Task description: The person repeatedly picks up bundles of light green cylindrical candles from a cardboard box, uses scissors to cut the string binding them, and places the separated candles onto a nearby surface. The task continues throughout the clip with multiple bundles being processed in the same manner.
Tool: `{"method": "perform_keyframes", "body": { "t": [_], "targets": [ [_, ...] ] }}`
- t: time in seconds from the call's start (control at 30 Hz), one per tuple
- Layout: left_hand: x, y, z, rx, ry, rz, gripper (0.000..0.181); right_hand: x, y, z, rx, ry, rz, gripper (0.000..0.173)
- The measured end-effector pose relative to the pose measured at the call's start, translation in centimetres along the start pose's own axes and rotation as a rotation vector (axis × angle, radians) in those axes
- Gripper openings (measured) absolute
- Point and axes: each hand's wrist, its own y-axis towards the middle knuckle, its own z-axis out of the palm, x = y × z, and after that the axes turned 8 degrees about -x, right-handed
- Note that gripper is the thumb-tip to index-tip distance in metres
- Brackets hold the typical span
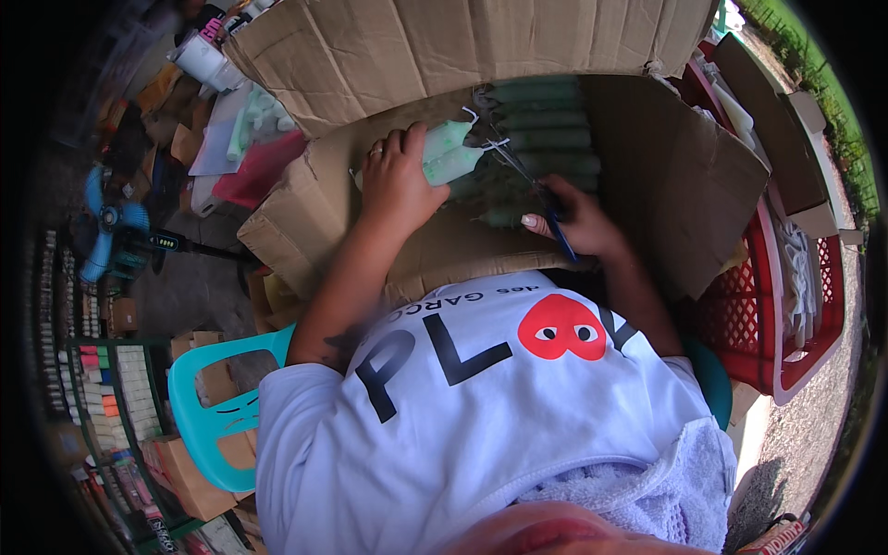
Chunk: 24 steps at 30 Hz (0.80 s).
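Over an open cardboard box [277,215], my left hand [399,177] holds pale green candles [454,163] side by side, their white wicks pointing right. My right hand [579,218] grips a pair of scissors [531,180] with blue handles. The scissor tips are at the wick of the nearer candle; whether the blades touch it, I cannot tell. Inside the box, below and to the right of the held candles, more green candles [544,118] lie in a row in shadow.
A red plastic crate [746,305] with white candles stands at the right. To the left are a blue-bladed fan [111,218], a teal plastic chair [184,409], and a shelf [121,340] with stacked goods. A raised box flap [472,41] stands beyond my hands.
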Motion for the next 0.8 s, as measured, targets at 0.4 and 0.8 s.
{"method": "perform_keyframes", "body": {
  "t": [0.4,0.8],
  "targets": [
    [-0.2,-0.4,0.3,0.016,0.03,0.042,0.064,-1.7,0.6,-0.1,-0.078,0.074,-0.072,0.046],
    [-0.5,-0.7,-0.2,0.042,0.077,0.123,0.062,-1.7,0.5,-2.1,-0.074,0.056,0.082,0.053]
  ]
}}
